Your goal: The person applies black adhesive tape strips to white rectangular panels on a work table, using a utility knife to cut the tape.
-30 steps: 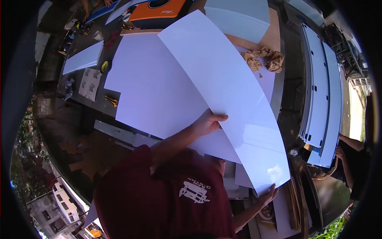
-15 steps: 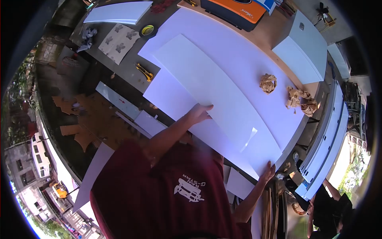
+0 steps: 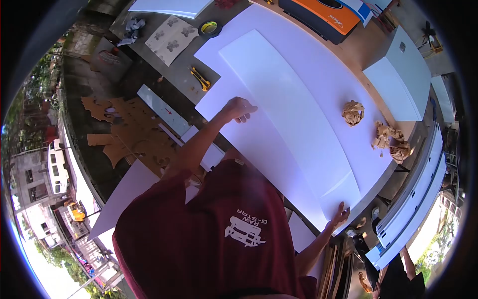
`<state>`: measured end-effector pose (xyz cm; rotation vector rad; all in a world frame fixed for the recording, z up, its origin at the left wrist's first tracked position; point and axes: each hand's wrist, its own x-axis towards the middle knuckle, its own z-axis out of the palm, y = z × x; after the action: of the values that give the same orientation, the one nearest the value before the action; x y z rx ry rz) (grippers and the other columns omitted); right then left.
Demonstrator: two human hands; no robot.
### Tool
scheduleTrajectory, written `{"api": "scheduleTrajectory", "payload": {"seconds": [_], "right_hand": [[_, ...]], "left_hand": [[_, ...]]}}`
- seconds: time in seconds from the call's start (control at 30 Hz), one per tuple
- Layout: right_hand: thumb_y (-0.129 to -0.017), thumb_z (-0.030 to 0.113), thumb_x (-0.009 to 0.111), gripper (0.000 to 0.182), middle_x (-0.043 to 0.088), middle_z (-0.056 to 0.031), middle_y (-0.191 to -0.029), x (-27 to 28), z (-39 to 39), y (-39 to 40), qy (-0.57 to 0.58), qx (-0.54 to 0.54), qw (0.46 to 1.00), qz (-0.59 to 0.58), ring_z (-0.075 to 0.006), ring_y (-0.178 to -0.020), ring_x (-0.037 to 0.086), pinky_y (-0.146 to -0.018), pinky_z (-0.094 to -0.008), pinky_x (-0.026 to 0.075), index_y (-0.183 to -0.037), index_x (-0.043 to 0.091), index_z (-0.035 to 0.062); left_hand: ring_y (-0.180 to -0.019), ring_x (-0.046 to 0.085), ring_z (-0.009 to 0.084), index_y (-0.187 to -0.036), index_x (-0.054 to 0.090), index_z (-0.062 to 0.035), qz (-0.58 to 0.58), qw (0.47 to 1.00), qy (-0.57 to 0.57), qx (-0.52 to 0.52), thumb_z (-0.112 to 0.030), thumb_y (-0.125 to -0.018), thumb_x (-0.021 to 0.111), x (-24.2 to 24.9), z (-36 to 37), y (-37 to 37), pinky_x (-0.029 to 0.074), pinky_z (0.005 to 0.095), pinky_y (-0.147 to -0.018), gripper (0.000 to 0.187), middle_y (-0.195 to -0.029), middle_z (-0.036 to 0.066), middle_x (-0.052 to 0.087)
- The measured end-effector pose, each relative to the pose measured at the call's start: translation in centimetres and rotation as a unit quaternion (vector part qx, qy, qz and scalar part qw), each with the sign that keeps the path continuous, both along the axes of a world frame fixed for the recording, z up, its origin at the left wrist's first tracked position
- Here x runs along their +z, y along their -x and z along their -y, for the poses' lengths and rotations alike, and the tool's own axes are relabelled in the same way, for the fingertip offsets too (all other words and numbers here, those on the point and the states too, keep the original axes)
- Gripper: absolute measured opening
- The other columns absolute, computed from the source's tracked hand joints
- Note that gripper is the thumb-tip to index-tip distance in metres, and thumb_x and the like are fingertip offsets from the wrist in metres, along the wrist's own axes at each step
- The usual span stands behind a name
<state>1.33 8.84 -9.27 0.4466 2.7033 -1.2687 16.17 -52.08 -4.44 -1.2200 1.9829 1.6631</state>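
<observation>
A long white panel point(image 3: 291, 104) with one curved edge lies over a larger white sheet point(image 3: 264, 134) on the table. My left hand point(image 3: 239, 109) is just beside the panel's straight near edge, over the sheet, its fingers curled in and no object visible in them. By the panel's right end is my right hand point(image 3: 340, 216), fingers apart and stretched upward. Whether its fingertips touch the panel's corner is hard to tell. A yellow utility knife point(image 3: 200, 78) rests on the dark tabletop left of the sheet.
Crumpled brown paper point(image 3: 353, 113) lies on the sheet's right side. An orange-and-black machine point(image 3: 326, 17) and a white box point(image 3: 398, 74) stand at the back. A tape roll point(image 3: 209, 29) sits beside patterned paper point(image 3: 171, 40). Another person point(image 3: 401, 276) is at the lower right, near long white panels point(image 3: 413, 199).
My left hand has let go of the panel's near edge and moved up and left along it. My right hand stays by the panel's right end. The whole view has shifted slightly.
</observation>
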Motion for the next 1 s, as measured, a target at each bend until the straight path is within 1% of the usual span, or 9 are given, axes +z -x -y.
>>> {"api": "scheduleTrajectory", "payload": {"seconds": [0.07,0.1,0.17,0.23,0.5,0.6,0.7,0.87,1.0], "right_hand": [[-0.085,0.055,0.073,0.075,0.065,-0.0201,-0.106,0.4,-0.3,0.5,-0.229,0.058,0.972,0.013,-0.0291,-0.089,0.064,-0.076,-0.0447,0.052,-0.131,0.058,-0.0025],[-0.086,0.057,0.071,0.075,0.065,-0.0204,-0.105,0.5,-0.4,0.5,-0.339,0.087,0.937,0.019,-0.0309,-0.089,0.065,-0.077,-0.0463,0.052,-0.131,0.06,-0.0012],[-0.087,0.059,0.068,0.071,0.065,-0.0202,-0.103,1.0,-0.2,0.0,-0.393,0.085,0.913,-0.074,-0.035,-0.091,0.065,-0.077,-0.051,0.05,-0.131,0.061,0.0036],[-0.088,0.056,0.068,0.066,0.064,-0.0189,-0.104,2.2,1.4,0.5,-0.407,0.057,0.906,-0.102,-0.0344,-0.092,0.064,-0.077,-0.0506,0.051,-0.13,0.062,0.0047],[-0.092,0.026,0.07,0.034,0.064,-0.013,-0.103,6.0,18.3,-3.3,-0.222,0.114,0.958,-0.141,-0.0218,-0.08,0.066,-0.067,-0.039,0.055,-0.12,0.069,0.0067],[-0.092,0.017,0.069,0.026,0.065,-0.0065,-0.101,7.0,25.7,-6.0,-0.164,0.16,0.963,-0.143,-0.0157,-0.08,0.065,-0.058,-0.0284,0.051,-0.117,0.07,0.0094],[-0.096,0.014,0.064,0.02,0.067,-0.0086,-0.093,9.1,35.3,-8.0,-0.06,0.227,0.968,-0.084,-0.0173,-0.079,0.066,-0.061,-0.0303,0.054,-0.113,0.072,0.007],[-0.088,0.006,0.068,0.019,0.07,-0.0139,-0.1,8.3,53.3,-10.6,0.073,0.496,0.856,-0.126,-0.0328,-0.096,0.066,-0.08,-0.0402,0.055,-0.107,0.071,0.0048],[-0.083,0.017,0.073,0.034,0.062,-0.014,-0.105,5.6,65.8,-12.3,0.012,0.653,0.741,-0.154,-0.0321,-0.103,0.059,-0.085,-0.0421,0.051,-0.111,0.064,-0.0001]], "left_hand": [[-0.056,0.065,0.0137,-0.089,0.072,-0.0038,-0.006,0.964,0.22,0.147,-0.046,-0.085,0.075,-2.1,5.1,-2.7,0.053,0.0292,-0.047,0.043,-0.068,0.006,0.066],[-0.072,0.071,0.0278,-0.085,0.071,-0.0061,0.04,0.923,0.336,0.185,-0.045,-0.082,0.075,-4.1,8.5,-4.1,0.056,0.0419,-0.07,0.039,-0.074,0.011,0.071],[-0.082,0.07,0.0333,-0.088,0.07,-0.0083,0.01,0.853,0.468,0.23,-0.038,-0.081,0.074,-6.0,13.5,-6.5,0.055,0.0458,-0.077,0.031,-0.082,0.012,0.072],[-0.096,0.068,0.0338,-0.103,0.068,-0.0069,-0.01,0.854,0.486,0.184,-0.029,-0.079,0.075,-4.3,17.3,-6.2,0.054,0.0435,-0.084,0.033,-0.1,0.014,0.07],[-0.113,0.059,0.033,-0.128,0.057,-0.0102,-0.084,0.753,0.649,-0.067,-0.016,-0.071,0.078,-3.7,32.2,0.5,0.049,0.0492,-0.093,0.061,-0.117,0.012,0.065],[-0.117,0.057,0.0307,-0.123,0.063,-0.0122,-0.048,0.723,0.673,-0.147,-0.014,-0.069,0.079,-5.6,36.7,2.6,0.045,0.0492,-0.096,0.056,-0.115,0.011,0.067],[-0.117,0.057,0.0296,-0.11,0.07,-0.0121,-0.04,0.748,0.625,-0.217,-0.015,-0.067,0.08,-5.2,38.2,2.8,0.041,0.0489,-0.1,0.044,-0.109,0.009,0.069],[-0.113,0.059,0.0295,-0.108,0.071,-0.0099,-0.108,0.722,0.639,-0.242,-0.019,-0.075,0.079,-1.9,37.0,1.3,0.034,0.0527,-0.11,0.035,-0.102,0.011,0.07],[-0.106,0.063,0.0289,-0.113,0.067,-0.0071,-0.197,0.721,0.626,-0.224,-0.02,-0.082,0.076,2.5,35.0,-0.9,0.033,0.053,-0.113,0.036,-0.101,0.013,0.069]]}}
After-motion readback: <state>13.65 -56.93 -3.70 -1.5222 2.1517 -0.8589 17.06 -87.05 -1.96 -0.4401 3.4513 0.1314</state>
